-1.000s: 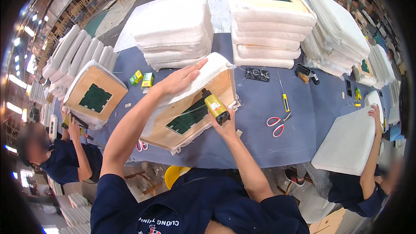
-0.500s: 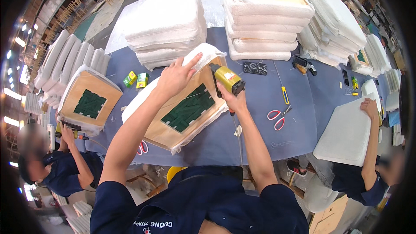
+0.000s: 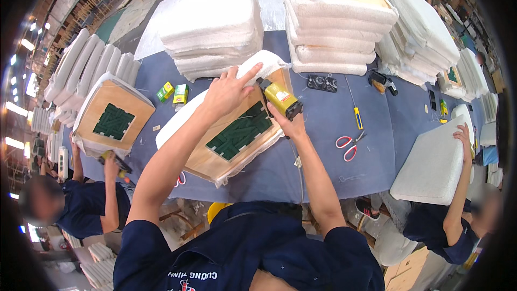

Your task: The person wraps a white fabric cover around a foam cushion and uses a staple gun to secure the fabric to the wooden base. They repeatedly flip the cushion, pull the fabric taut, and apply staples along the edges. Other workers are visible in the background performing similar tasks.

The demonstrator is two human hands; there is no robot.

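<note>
A seat cushion lies underside up before me, with a plywood base, a green webbing panel in its middle and white fabric around its edges. My left hand is closed over the fabric at the far edge, a finger stretched along it. In my right hand is a yellow-and-black air staple gun, its nose at the far edge of the base close to my left fingers. A hose hangs from its handle. Whether the nose touches the wood I cannot tell.
Stacked white cushions and a taller stack stand at the back. Red-handled scissors, a yellow screwdriver, a black phone and small green-yellow boxes lie on the blue table. Co-workers handle cushions on both sides.
The staple gun's nose has come a little closer to my left fingers along the cushion's far edge. The co-worker at left has drawn a staple gun away from their cushion. My view has shifted slightly.
</note>
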